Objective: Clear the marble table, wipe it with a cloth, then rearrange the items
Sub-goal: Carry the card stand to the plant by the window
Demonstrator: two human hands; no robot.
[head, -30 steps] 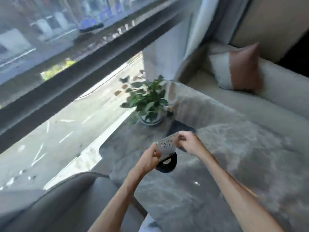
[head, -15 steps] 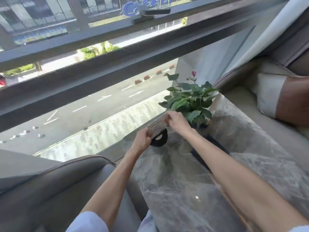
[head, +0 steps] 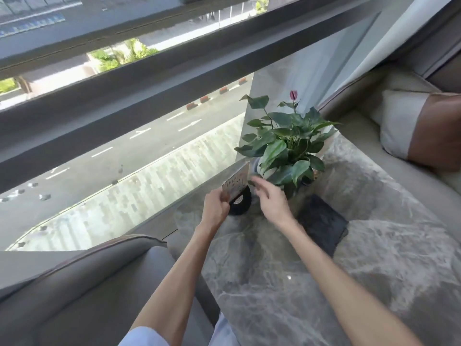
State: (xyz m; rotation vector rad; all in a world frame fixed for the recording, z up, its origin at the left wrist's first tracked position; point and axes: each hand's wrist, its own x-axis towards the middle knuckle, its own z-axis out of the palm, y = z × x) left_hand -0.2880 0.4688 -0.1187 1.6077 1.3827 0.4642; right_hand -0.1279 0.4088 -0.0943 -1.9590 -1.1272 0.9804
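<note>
A printed card sign (head: pixel 236 184) stands in a round black base (head: pixel 240 204) at the far left corner of the grey marble table (head: pixel 287 283). My left hand (head: pixel 215 211) grips the card's lower left edge. Just right of the card, my right hand (head: pixel 270 199) hovers with its fingers spread, holding nothing. A potted green plant (head: pixel 287 148) with one pink bud stands right behind the hands. A dark folded cloth (head: pixel 323 227) lies flat on the table to the right of my right wrist.
A large window (head: pixel 124 116) runs along the table's far side, with the street far below. A grey padded chair (head: pixel 87 283) sits at the left. A beige bench with a white and brown cushion (head: pixel 421 128) lies at the right.
The card sign has come down onto the table's far left corner beside the plant. My right hand has let go of the card and opened; my left hand still holds it.
</note>
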